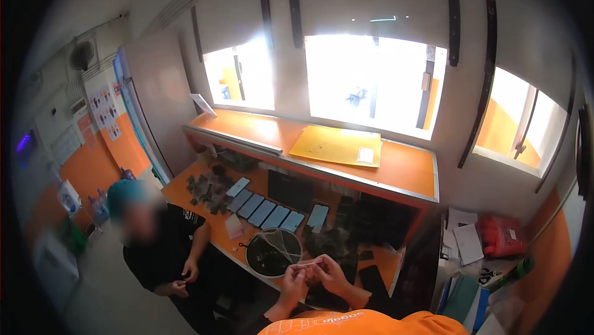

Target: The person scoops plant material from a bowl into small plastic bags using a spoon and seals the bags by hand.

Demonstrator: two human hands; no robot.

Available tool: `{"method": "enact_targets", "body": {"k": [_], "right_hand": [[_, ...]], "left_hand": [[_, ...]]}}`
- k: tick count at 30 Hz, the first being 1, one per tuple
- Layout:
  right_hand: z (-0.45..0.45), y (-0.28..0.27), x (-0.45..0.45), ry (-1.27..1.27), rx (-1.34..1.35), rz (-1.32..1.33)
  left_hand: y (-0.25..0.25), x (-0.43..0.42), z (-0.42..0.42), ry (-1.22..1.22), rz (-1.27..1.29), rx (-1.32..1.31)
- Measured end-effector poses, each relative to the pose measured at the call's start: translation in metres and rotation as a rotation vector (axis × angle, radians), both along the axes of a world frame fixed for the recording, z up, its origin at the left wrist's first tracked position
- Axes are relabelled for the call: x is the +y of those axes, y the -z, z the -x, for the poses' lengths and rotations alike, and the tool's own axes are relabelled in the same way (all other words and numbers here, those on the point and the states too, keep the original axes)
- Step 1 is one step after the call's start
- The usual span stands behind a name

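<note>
So the left hand [293, 284] and right hand [334, 275] are up close together, lower middle of the frame; fingers on both look pinched on a small pale strip [311, 263], too tiny to say what it is; it's just by the right side of a dark round bin [260, 262] with clear plastic [286, 247] in it; a row of phones [262, 213] lies on the orange desk [216, 228], mid-frame.
</note>
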State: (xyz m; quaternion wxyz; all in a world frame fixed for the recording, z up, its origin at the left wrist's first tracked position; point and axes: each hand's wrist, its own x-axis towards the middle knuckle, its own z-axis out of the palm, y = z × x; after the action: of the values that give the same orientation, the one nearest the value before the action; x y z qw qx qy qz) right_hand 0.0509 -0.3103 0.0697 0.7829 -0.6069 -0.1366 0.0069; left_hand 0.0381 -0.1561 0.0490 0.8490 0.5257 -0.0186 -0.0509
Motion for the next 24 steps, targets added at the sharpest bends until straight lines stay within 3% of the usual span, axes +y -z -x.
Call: {"method": "enact_targets", "body": {"k": [5, 14, 19, 24], "right_hand": [[-0.005, 0.024, 0.003, -0.046, 0.021, 0.075], [-0.013, 0.030, 0.015, -0.126, 0.139, -0.104], [-0.009, 0.037, 0.013, -0.098, 0.115, -0.037], [-0.003, 0.022, 0.010, -0.067, 0.085, 0.006]], "left_hand": [[0.010, 0.006, -0.004, -0.113, -0.125, -0.065], [0.011, 0.002, -0.008, -0.124, -0.147, -0.042], [-0.007, -0.002, 0.003, -0.149, -0.254, -0.031], [0.010, -0.001, 0.003, -0.235, -0.321, -0.126]]}}
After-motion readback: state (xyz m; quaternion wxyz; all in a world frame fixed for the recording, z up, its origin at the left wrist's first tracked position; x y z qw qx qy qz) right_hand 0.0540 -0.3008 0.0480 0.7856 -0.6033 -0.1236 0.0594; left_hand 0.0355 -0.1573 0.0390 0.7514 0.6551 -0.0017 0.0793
